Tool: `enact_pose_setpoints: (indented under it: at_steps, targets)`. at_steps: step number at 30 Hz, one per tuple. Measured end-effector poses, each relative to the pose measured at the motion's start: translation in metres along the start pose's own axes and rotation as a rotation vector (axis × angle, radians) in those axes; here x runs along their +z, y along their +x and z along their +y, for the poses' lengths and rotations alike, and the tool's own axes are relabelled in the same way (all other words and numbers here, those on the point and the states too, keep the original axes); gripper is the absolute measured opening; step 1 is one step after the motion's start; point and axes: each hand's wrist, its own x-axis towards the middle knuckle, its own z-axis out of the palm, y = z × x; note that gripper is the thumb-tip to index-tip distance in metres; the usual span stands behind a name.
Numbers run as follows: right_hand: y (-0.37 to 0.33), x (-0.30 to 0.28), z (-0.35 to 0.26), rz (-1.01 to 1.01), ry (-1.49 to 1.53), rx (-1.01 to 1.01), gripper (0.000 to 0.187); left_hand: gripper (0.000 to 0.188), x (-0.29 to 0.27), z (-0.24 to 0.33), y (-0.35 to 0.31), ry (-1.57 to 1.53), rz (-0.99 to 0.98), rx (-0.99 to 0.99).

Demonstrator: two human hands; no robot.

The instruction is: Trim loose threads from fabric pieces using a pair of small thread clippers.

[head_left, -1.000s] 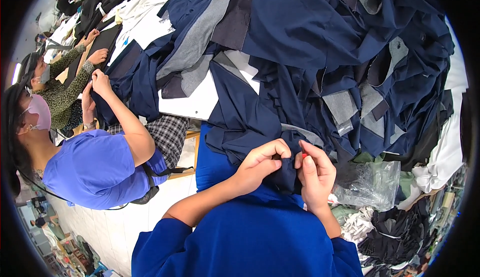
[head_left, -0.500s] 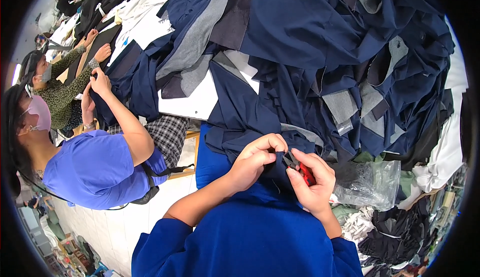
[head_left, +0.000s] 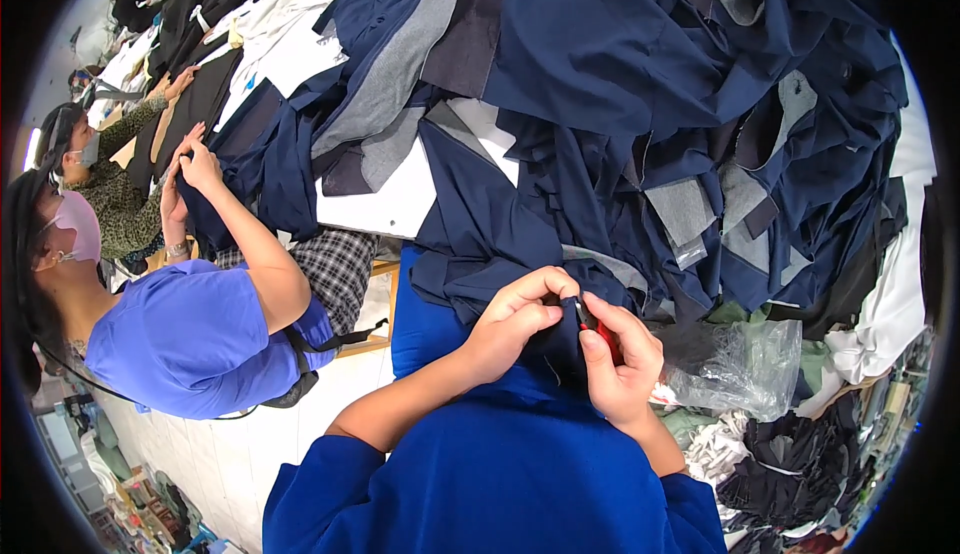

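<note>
My left hand (head_left: 512, 326) pinches the edge of a navy garment (head_left: 552, 352) between thumb and fingertips, close in front of my body. My right hand (head_left: 626, 359) is closed round small red-handled thread snips (head_left: 606, 340). The tips of the snips are at the cloth edge beside my left fingertips; whether the blades touch it is hard to make out. My right fingers hide much of the handles. The garment hangs between both hands, and its lower part falls in shadow against my blue shirt.
A big heap of navy cloth pieces (head_left: 600, 44) with grey undersides covers the white table (head_left: 385, 204). Clear plastic bags (head_left: 750, 369) lie to the right, above black fabric bundles (head_left: 790, 469). At left sits a co-worker in a purple shirt (head_left: 190, 339), with another person beyond.
My right hand has turned and drawn in slightly to the left, so the snips' dark blades show less. Both co-workers' hands at the left have shifted.
</note>
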Motion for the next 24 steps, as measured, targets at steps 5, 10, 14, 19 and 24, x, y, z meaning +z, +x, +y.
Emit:
enact_pose_setpoints:
  at_steps: [5, 10, 14, 19, 24]
  targets:
    - [-0.005, 0.006, 0.01, 0.091, 0.067, 0.063, 0.025, 0.013, 0.001, -0.005, -0.001, 0.062, -0.067, 0.032]
    - [0.0, -0.001, 0.006, 0.079, 0.745, 0.551, 0.028, 0.013, 0.001, -0.012, -0.001, -0.148, -0.051, -0.033]
    - [-0.009, -0.002, 0.005, 0.059, 0.415, 0.331, 0.036, 0.015, -0.003, 0.0, 0.001, -0.215, -0.059, -0.091]
    - [0.004, -0.014, -0.007, -0.061, 0.002, 0.078, 0.035, 0.015, -0.005, 0.005, 0.004, -0.153, -0.071, -0.103]
    - [0.009, -0.015, -0.011, -0.08, -0.121, -0.04, 0.035, 0.018, -0.005, 0.006, 0.002, -0.132, -0.079, -0.132]
